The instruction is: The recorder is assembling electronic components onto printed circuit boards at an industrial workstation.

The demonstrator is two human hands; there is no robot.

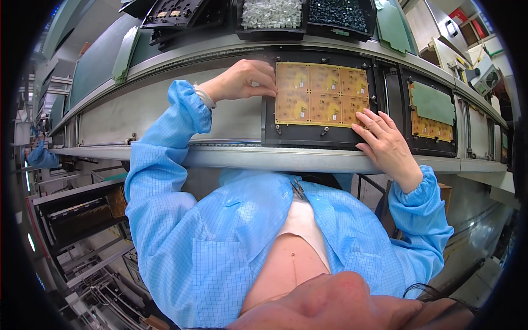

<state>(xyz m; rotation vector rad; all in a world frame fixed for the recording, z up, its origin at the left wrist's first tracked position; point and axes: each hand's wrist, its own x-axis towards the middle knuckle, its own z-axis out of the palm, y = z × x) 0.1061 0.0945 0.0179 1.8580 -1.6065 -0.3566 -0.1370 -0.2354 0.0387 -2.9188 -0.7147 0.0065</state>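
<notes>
- A yellow-brown circuit board panel [322, 99], divided into six sections in two rows of three, lies flat inside a black carrier frame [302, 137] set between metal rails.
- Small white labels [333, 116] sit on the panel's sections; their print is too small to read.
- Dark triangular marks are printed beside several of these labels, and finer tracing covers the sections, none of it legible as words.
- The left hand [242, 80] is at the panel's left edge, thumb and forefinger tips close together; whether they pinch anything cannot be told.
- The right hand [388, 142] rests at the panel's lower right corner, its fingers [372, 125] slightly spread, the tips on the board.
- To the right, a second carrier frame [407, 118] holds another circuit board panel [432, 129], partly covered by a plain green sheet [434, 104].
- Beyond the far rail stand two black bins side by side: the left bin [269, 34] holds whitish translucent pieces [272, 14], the right bin [360, 34] dark blue ones [335, 14].
- Both sleeves are blue checked cloth, gathered at the wrists.
</notes>
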